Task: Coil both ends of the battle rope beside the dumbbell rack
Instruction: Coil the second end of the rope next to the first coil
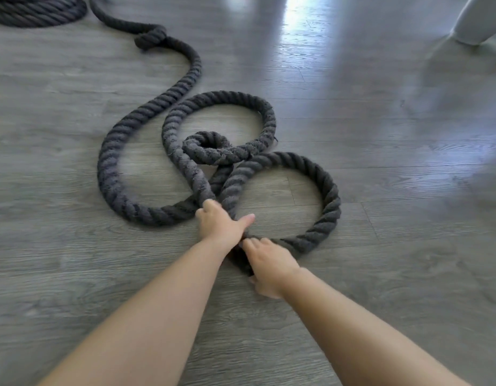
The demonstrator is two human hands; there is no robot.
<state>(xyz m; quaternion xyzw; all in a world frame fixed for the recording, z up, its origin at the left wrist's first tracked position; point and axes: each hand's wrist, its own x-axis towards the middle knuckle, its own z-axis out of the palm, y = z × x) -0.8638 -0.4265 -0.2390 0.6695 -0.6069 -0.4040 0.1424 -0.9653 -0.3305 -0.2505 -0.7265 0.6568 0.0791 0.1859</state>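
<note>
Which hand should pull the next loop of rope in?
Probably the left hand: it grips the rope where the loose loops cross. The right hand holds the nearer stretch, steadying it.

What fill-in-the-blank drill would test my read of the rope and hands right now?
1. Both hands grip the ____, left hand ahead of the right hand.
2. The loose loops lie on the ____.
3. Beyond the loops, the line has a ____ in it.
4. A finished coil sits at the far ____ corner.

Missing: rope; floor; knot; left
</note>
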